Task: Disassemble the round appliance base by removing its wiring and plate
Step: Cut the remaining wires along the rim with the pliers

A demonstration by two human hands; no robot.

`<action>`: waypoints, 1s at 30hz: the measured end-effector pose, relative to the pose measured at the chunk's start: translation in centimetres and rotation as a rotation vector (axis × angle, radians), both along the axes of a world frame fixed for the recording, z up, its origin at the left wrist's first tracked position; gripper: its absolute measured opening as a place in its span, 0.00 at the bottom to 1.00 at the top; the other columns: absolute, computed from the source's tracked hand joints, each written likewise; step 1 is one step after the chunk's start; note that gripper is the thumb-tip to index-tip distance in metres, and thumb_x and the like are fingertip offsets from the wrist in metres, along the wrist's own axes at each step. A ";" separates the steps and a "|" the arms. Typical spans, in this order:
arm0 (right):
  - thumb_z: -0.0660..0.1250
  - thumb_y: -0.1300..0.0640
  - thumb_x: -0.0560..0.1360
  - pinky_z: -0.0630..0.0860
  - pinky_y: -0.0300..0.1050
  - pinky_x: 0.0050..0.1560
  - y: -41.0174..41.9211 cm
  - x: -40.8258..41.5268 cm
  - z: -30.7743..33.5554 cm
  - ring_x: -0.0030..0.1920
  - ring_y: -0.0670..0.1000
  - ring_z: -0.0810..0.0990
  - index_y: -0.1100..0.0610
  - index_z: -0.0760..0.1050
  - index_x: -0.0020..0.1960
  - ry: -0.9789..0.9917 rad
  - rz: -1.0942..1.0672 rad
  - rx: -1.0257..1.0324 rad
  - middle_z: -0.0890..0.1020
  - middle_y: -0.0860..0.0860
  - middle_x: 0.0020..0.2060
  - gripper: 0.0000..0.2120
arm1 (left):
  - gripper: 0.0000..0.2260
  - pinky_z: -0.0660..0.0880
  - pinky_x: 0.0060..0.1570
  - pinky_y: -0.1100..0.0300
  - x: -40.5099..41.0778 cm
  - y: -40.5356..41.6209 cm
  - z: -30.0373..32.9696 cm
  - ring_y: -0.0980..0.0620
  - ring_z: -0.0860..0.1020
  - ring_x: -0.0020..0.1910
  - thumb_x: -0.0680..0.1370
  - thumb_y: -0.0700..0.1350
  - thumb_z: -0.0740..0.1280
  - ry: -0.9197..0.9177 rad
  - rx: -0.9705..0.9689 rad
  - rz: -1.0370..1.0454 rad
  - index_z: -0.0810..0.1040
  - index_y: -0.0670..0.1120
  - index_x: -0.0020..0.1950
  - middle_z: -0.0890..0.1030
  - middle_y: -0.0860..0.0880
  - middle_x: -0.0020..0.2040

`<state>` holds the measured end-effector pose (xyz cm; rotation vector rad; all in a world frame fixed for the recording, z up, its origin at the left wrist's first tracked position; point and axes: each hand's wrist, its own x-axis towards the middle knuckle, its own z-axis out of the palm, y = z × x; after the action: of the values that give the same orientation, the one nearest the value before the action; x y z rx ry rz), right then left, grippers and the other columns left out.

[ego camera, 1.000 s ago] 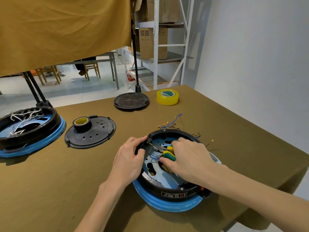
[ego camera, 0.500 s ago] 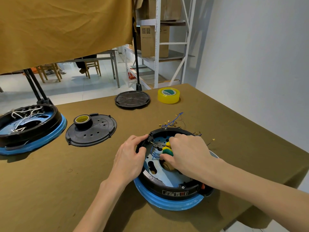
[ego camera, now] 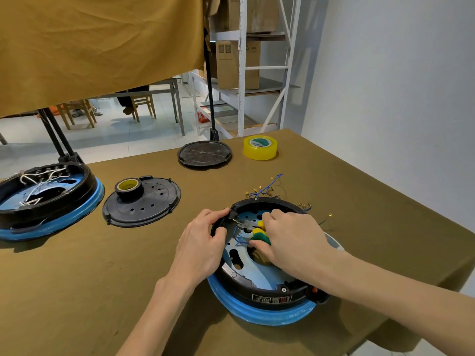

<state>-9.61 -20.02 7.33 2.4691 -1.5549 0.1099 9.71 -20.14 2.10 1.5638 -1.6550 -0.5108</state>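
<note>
A round appliance base [ego camera: 267,299], black ring on a blue rim, lies open side up near the table's front right. My left hand [ego camera: 203,242] grips its left rim, thumb on a black connector at the edge. Inside the ring my right hand [ego camera: 293,240] holds pliers with yellow and green handles [ego camera: 259,232]; their metal jaws point left toward the connector. A blue wire [ego camera: 240,240] curls on the blue inner plate beneath the pliers. Cut blue wires with brass terminals [ego camera: 264,190] lie just behind the base.
A second base with white wiring [ego camera: 46,196] sits at the far left. A black perforated plate [ego camera: 149,204] carries a black tape roll [ego camera: 128,188]. Another black plate [ego camera: 204,153] and a yellow tape roll [ego camera: 260,147] lie at the back. The table edge runs along the right.
Both hands stay on the base with only slight shifts; the pliers' jaws remain at the left rim connector.
</note>
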 end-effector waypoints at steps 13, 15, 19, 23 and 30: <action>0.62 0.29 0.76 0.72 0.46 0.38 -1.1 -1.0 0.9 0.40 0.52 0.79 0.55 0.76 0.47 -0.288 -0.113 0.332 0.78 0.49 0.39 0.27 | 0.18 0.78 0.57 0.50 -0.1 0.0 0.1 0.67 0.74 0.55 0.82 0.45 0.60 -0.024 -0.014 0.010 0.77 0.57 0.71 0.77 0.63 0.56; 0.65 0.29 0.75 0.74 0.46 0.38 -1.2 -1.2 1.3 0.36 0.51 0.77 0.55 0.78 0.45 -0.388 -0.126 0.432 0.78 0.49 0.35 0.27 | 0.19 0.77 0.58 0.50 -0.1 0.0 0.1 0.66 0.74 0.56 0.82 0.44 0.61 -0.022 -0.016 0.005 0.77 0.56 0.71 0.77 0.63 0.57; 0.58 0.29 0.77 0.69 0.46 0.41 -0.3 -1.0 0.5 0.51 0.52 0.79 0.51 0.75 0.56 -0.094 -0.050 0.054 0.77 0.47 0.48 0.26 | 0.18 0.79 0.57 0.49 0.2 -0.2 0.0 0.64 0.75 0.56 0.83 0.44 0.60 0.011 -0.004 -0.017 0.76 0.56 0.72 0.76 0.63 0.56; 0.58 0.28 0.77 0.71 0.45 0.46 -1.1 -3.2 0.4 0.51 0.51 0.78 0.50 0.74 0.63 -0.269 -0.077 0.029 0.77 0.47 0.52 0.29 | 0.18 0.80 0.54 0.48 0.2 -0.1 -0.2 0.64 0.76 0.54 0.82 0.45 0.61 0.048 -0.002 -0.019 0.77 0.57 0.71 0.76 0.65 0.54; 0.62 0.34 0.78 0.78 0.56 0.51 -7.6 -8.9 -1.5 0.48 0.61 0.79 0.55 0.76 0.47 -0.587 -0.408 0.136 0.81 0.56 0.45 0.24 | 0.19 0.77 0.64 0.47 -0.1 -0.2 -1.2 0.61 0.76 0.62 0.82 0.38 0.62 0.260 -0.018 -0.006 0.80 0.55 0.67 0.79 0.63 0.57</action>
<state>-18.53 -27.58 5.87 2.2672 -2.3336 0.7339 9.61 -20.31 0.90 1.4139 -1.4622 -0.6705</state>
